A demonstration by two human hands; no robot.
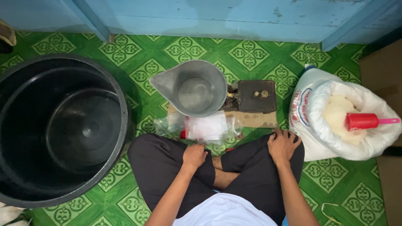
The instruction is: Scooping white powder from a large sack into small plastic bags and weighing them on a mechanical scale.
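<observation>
This looks like a small home shop or household workspace where dry goods are weighed and packed on the floor. A green patterned vinyl floor (251, 54) meets a worn light-blue painted wooden wall (209, 16). On it stand an old dark mechanical balance scale (253, 97) with a grey metal scoop pan (194, 88), an open white woven sack of pale grain (331, 121) holding a red plastic scoop (364, 121), a stack of clear plastic bags (201, 127), and a large black plastic tub (63, 125).

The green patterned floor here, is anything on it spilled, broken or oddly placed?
Nothing looks spilled. The open white sack of pale grain stands upright with a red plastic scoop resting in it. The grey metal pan sits on the dark balance scale. Only the blue wooden wall shows chipped paint.
</observation>
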